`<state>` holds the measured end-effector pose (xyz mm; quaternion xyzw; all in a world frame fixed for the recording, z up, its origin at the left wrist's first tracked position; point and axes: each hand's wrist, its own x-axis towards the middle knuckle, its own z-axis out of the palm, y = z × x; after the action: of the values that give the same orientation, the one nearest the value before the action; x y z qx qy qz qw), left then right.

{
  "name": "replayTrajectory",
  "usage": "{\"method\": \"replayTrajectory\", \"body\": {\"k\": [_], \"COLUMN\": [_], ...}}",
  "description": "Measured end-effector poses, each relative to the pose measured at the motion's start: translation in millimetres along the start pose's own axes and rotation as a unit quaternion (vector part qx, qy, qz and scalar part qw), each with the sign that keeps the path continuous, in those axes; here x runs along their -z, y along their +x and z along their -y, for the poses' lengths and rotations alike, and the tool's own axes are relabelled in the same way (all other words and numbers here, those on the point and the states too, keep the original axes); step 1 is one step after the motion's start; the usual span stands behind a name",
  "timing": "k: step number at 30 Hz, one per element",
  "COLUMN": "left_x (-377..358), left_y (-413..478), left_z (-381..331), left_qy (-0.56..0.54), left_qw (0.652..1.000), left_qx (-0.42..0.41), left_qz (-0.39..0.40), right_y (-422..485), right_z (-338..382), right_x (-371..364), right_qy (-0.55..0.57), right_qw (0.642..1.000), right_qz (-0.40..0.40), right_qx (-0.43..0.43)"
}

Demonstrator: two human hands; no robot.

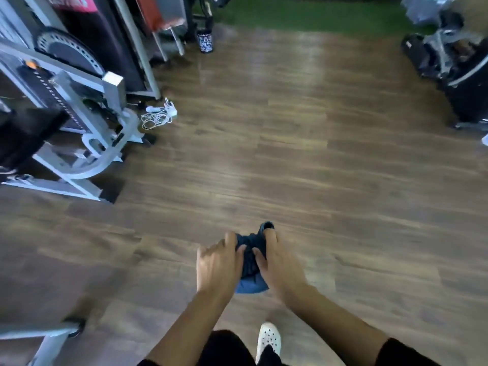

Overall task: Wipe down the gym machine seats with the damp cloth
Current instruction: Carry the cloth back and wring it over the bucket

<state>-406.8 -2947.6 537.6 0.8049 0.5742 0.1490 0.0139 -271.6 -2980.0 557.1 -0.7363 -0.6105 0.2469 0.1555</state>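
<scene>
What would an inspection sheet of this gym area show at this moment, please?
Surface: wood-look floor, with pale glare patches.
Job's things: blue cloth, bunched and held above the floor; black pad on the white-framed machine at left, not being touched.
Clutter: patterned cup standing on the floor by the far machine legs.
Grippers: left hand and right hand both grip the cloth, fingers curled into it.
Cables: white cable tangle lying on the floor beside the machine's base.
Surroundings: green turf at the far end; dark machine at right; white shoe below the hands.
</scene>
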Motion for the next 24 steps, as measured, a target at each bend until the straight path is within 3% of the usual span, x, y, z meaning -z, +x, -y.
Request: {"method": "replayTrajectory", "body": {"k": [8, 18, 24], "left_x": [-38.0, -78.7, -109.2], "left_y": [193.8, 496.3, 659.9], "left_z": [23.6, 76.0, 83.4], "left_qy": [0.021, 0.032, 0.026], "left_qw": [0.996, 0.994, 0.997], "left_qx": [0.072, 0.060, 0.063], "left_qz": [-0.053, -0.081, -0.044], "right_y": [211.0, 508.7, 664.5], "right_z": [4.1, 34.3, 28.1], "right_x": [42.6, 110.2, 150.5], "right_qy": [0.038, 0.042, 0.058], "right_qw": [0.998, 0.998, 0.997], "right_qz": [0.013, -0.007, -0.029], "right_qx": [0.043, 0.050, 0.033]}}
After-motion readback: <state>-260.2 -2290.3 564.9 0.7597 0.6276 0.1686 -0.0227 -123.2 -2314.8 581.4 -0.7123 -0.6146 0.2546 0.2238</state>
